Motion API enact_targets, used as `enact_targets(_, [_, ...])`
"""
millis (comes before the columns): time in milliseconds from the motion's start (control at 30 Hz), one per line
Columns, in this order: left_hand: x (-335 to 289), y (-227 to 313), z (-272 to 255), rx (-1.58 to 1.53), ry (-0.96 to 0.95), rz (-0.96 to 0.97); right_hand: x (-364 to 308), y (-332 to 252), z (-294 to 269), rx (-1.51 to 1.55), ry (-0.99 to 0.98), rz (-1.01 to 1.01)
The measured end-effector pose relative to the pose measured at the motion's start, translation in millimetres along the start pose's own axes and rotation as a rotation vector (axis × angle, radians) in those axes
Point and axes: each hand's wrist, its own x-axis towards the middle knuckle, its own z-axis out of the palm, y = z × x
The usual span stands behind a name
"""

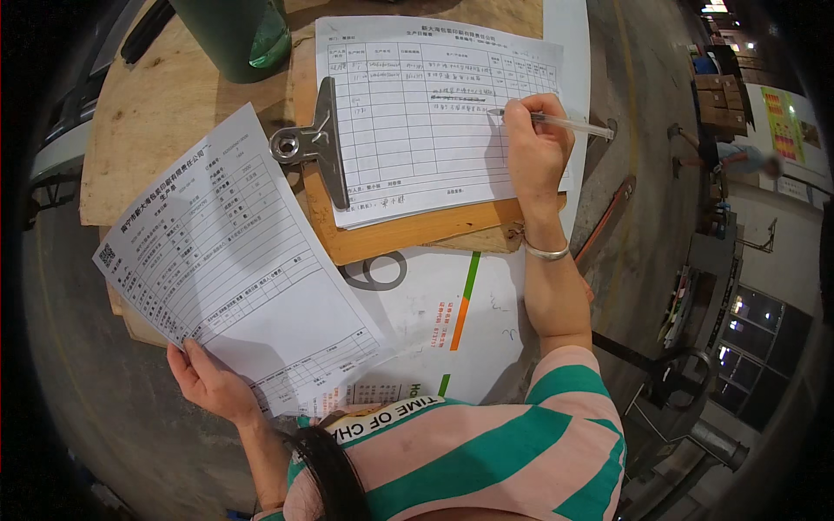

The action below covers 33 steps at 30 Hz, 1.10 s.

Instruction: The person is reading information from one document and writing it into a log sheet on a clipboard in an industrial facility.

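My right hand is closed around a clear-barrelled pen, its tip at a handwritten row of a printed table form. This form lies on top of a small stack of sheets on a wooden clipboard. A large metal clip grips the stack's left edge. My left hand pinches the lower left edge of a separate printed sheet, which is tilted and partly overlaps the board beside the clipboard.
A dark green container stands at the upper left on a round wooden surface. Beneath the clipboard lies a white printed sheet with coloured stripes. A red-handled bar sits to the right. Farther right are stacked cartons and a person.
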Motion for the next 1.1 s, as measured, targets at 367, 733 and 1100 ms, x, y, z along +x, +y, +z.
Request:
enact_targets(367, [0, 3, 2, -0.023, -0.04, -0.015, 0, -2, -2, -0.03, -0.003, -0.014])
enact_targets(733, [-2, 3, 8, 0.009, 0.078, -0.054, -2, 19, -3, 0.318, 0.059, 0.027])
enact_targets(1100, [-2, 18, 4, -0.071, -0.078, 0.029, 0, -1, 0, 0.106, 0.065, 0.081])
